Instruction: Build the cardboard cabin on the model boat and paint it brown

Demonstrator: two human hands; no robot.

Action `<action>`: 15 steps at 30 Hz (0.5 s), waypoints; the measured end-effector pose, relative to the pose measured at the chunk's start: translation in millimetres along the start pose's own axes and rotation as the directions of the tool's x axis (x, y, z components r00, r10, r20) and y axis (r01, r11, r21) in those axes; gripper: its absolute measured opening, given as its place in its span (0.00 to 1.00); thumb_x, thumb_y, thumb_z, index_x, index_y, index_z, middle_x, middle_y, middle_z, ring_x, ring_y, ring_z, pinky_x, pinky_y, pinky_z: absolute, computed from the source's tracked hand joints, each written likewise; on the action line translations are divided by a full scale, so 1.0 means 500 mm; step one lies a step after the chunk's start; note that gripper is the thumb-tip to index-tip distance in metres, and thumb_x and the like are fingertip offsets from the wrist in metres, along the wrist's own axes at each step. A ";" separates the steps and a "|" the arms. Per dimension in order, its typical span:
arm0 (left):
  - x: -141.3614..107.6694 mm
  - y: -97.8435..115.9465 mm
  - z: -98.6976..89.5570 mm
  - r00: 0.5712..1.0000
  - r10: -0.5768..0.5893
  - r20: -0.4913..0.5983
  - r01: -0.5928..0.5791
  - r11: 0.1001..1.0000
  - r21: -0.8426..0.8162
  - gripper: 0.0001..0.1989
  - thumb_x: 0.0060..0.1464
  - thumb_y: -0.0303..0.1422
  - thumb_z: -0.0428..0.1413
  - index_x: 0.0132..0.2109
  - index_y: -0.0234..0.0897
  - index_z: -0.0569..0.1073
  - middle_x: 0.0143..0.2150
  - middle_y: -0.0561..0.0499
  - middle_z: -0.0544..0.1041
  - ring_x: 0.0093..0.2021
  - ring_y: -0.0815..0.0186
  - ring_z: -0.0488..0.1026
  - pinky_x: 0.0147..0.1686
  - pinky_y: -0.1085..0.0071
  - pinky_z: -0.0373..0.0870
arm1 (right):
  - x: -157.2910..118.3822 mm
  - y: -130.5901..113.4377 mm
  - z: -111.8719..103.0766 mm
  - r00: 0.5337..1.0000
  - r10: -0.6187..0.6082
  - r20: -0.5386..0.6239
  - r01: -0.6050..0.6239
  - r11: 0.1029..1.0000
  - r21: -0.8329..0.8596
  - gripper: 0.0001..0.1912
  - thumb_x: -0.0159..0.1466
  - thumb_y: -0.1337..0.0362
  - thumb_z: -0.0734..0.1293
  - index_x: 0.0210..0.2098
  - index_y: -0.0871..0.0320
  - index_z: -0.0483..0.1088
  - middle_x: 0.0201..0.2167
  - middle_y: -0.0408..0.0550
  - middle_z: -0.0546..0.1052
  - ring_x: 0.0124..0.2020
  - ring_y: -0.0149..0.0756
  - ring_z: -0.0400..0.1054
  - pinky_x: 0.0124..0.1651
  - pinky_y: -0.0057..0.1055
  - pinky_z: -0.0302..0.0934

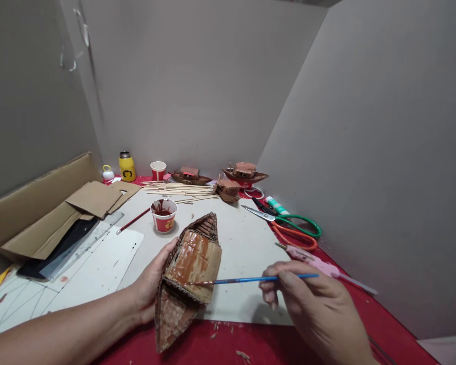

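Observation:
My left hand (pixel 150 286) is closed around the left side of a cardboard model boat (pixel 207 256), which is tilted with one pointed end away from me. Wet brown paint covers the left part of its curved roof, while the right part stays bare cardboard. Between the fingers of my right hand (pixel 300 289) is a thin blue paintbrush (pixel 251 279). Its tip touches the near part of the roof. Just beyond the boat stands a red paper cup (pixel 164 223) with dark brown paint inside and smeared on its rim.
Behind lie thin wooden sticks (pixel 178 190) and several finished-looking boats (pixel 245 172). Scissors (pixel 296 225) and a pink glue gun (pixel 311 258) rest at right. Cardboard pieces (pixel 95 197), a ruler (pixel 79 248) and a pencil (pixel 133 220) are at left. A yellow bottle (pixel 126 167) stands at the back.

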State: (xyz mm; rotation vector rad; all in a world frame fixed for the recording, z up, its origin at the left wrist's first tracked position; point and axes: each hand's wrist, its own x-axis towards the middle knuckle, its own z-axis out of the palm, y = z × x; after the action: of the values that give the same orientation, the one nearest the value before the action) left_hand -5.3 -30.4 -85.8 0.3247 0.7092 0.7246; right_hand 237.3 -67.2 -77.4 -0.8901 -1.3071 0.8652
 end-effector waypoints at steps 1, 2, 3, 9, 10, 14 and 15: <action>0.001 0.000 -0.001 1.000 0.002 0.009 -0.002 1.000 -0.003 0.28 0.65 0.50 0.48 0.49 0.31 0.80 0.35 0.45 0.86 0.33 0.59 0.81 0.38 0.66 0.73 | -0.002 0.000 0.000 1.000 -0.010 0.015 0.011 1.000 -0.023 0.10 0.65 0.57 0.73 0.31 0.56 0.82 0.23 0.49 0.81 0.20 0.35 0.75 0.22 0.28 0.73; 0.002 0.000 -0.002 1.000 0.006 0.013 -0.006 1.000 -0.003 0.28 0.66 0.50 0.48 0.48 0.30 0.80 0.35 0.45 0.86 0.32 0.59 0.81 0.39 0.66 0.73 | -0.004 0.001 -0.001 0.999 -0.031 0.006 0.032 0.999 -0.040 0.10 0.65 0.57 0.72 0.31 0.55 0.82 0.23 0.49 0.81 0.20 0.35 0.75 0.22 0.28 0.73; 0.003 -0.001 -0.002 1.000 0.016 0.012 -0.015 1.000 -0.002 0.27 0.66 0.49 0.47 0.47 0.30 0.80 0.35 0.44 0.86 0.32 0.59 0.80 0.39 0.66 0.73 | -0.004 0.002 -0.003 0.998 -0.060 -0.024 0.058 0.997 -0.052 0.09 0.65 0.57 0.72 0.32 0.55 0.82 0.23 0.49 0.81 0.21 0.35 0.75 0.22 0.27 0.73; 0.005 -0.007 -0.003 0.996 0.059 0.060 -0.060 0.998 0.004 0.25 0.67 0.47 0.47 0.47 0.31 0.80 0.35 0.46 0.85 0.35 0.59 0.81 0.38 0.66 0.71 | -0.010 0.002 -0.006 0.967 -0.179 -0.181 0.151 0.976 -0.157 0.05 0.65 0.59 0.73 0.36 0.50 0.82 0.26 0.44 0.81 0.23 0.31 0.75 0.26 0.23 0.73; 0.005 -0.008 -0.004 0.995 0.066 0.071 -0.067 0.998 0.004 0.25 0.67 0.46 0.47 0.48 0.31 0.80 0.35 0.45 0.86 0.35 0.58 0.81 0.38 0.66 0.71 | -0.014 -0.001 -0.005 0.973 -0.183 -0.142 0.157 0.973 -0.171 0.05 0.66 0.59 0.72 0.36 0.50 0.82 0.25 0.44 0.81 0.23 0.31 0.74 0.26 0.23 0.73; 0.010 -0.010 -0.007 0.993 0.080 0.088 -0.082 0.997 0.010 0.26 0.66 0.46 0.47 0.49 0.29 0.80 0.34 0.44 0.85 0.36 0.57 0.81 0.39 0.66 0.70 | -0.028 -0.006 -0.006 0.980 -0.199 0.018 0.198 0.959 -0.202 0.07 0.66 0.57 0.72 0.33 0.50 0.81 0.22 0.44 0.78 0.21 0.33 0.73 0.24 0.27 0.71; 0.011 -0.010 -0.008 0.992 0.079 0.096 -0.080 0.997 0.009 0.25 0.65 0.46 0.48 0.49 0.29 0.80 0.34 0.45 0.85 0.35 0.57 0.80 0.39 0.67 0.70 | -0.029 -0.004 -0.009 0.979 -0.201 0.016 0.200 0.958 -0.206 0.07 0.65 0.57 0.72 0.33 0.50 0.81 0.22 0.45 0.78 0.21 0.34 0.72 0.24 0.28 0.71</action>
State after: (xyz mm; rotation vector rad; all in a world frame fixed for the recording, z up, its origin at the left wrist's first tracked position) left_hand -2.4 -30.0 -93.8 0.3984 0.6133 0.7752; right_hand 240.6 -81.3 -82.0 -0.9009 -1.4740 0.5748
